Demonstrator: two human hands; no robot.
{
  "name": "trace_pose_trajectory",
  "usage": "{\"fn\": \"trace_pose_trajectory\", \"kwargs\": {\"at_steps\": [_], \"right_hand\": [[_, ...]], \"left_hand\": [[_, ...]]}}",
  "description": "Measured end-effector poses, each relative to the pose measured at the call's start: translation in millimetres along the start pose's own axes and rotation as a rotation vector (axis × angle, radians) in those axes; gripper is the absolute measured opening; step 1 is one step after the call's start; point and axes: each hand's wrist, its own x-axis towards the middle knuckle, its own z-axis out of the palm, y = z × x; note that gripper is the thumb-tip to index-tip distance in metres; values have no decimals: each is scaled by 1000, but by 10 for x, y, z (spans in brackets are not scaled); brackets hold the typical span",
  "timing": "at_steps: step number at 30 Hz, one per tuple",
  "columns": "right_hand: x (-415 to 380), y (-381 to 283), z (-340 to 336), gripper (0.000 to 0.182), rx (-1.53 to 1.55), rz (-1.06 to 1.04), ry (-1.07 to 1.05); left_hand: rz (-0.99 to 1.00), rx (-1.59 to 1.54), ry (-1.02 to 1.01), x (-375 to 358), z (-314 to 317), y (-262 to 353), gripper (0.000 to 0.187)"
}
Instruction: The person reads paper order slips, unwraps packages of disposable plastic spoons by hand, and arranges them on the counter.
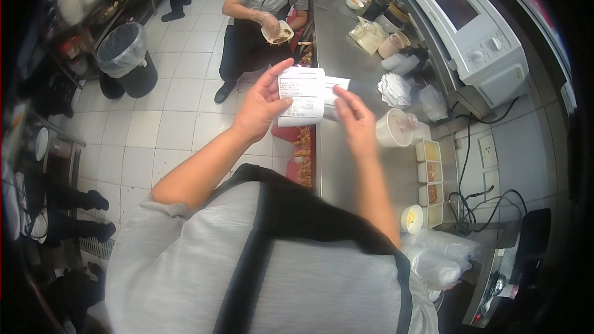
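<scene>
A printed paper slip point(301, 96) is pinched in my left hand point(260, 108), its thumb lying over the left edge. My right hand point(354, 111) is at the slip's right side, fingers closed on a second white paper point(337, 85) that partly sits behind the first. Both papers are held up in front of my chest, above the edge of the steel counter point(346, 167). Below them, skewers of food point(303, 154) lie in a red tray along the counter's left edge.
A seated person point(266, 9) in plastic gloves holds a bowl point(278, 33) ahead. Right side: microwave point(464, 25), white tub point(393, 128), crumpled papers point(394, 89), small food containers point(430, 173), cables. Left: lined bin point(127, 62) and shelves. Several people's legs are visible.
</scene>
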Motion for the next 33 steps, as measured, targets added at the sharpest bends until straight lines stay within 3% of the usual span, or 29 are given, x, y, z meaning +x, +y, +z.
{"fn": "trace_pose_trajectory", "kwargs": {"at_steps": [3,6,14,17,27,30,32,33], "right_hand": [[-59,75,190,39,105,35,-89],[-62,146,233,37,184,-23,-17],[-59,70,149,36,229,89,41],[-68,62,151,37,240,91,44],[-119,22,194,37,259,73,-8],[-173,-75,247,36,328,152,-39],[-182,26,244,32,265,95,-13],[-153,136,174,29,126,-56,61]], "left_hand": [[-32,45,-43,-8,102,-4,72],[-36,76,-45,-12,130,-46,70],[-63,150,32,0,-63,-154,61],[-140,15,153,-33,13,-127,50],[-192,-128,119,-72,34,-62,46],[-175,-83,158,-109,8,-75,49],[-135,26,164,-82,-18,-158,51],[-113,90,157,-63,-33,-135,52]]}}
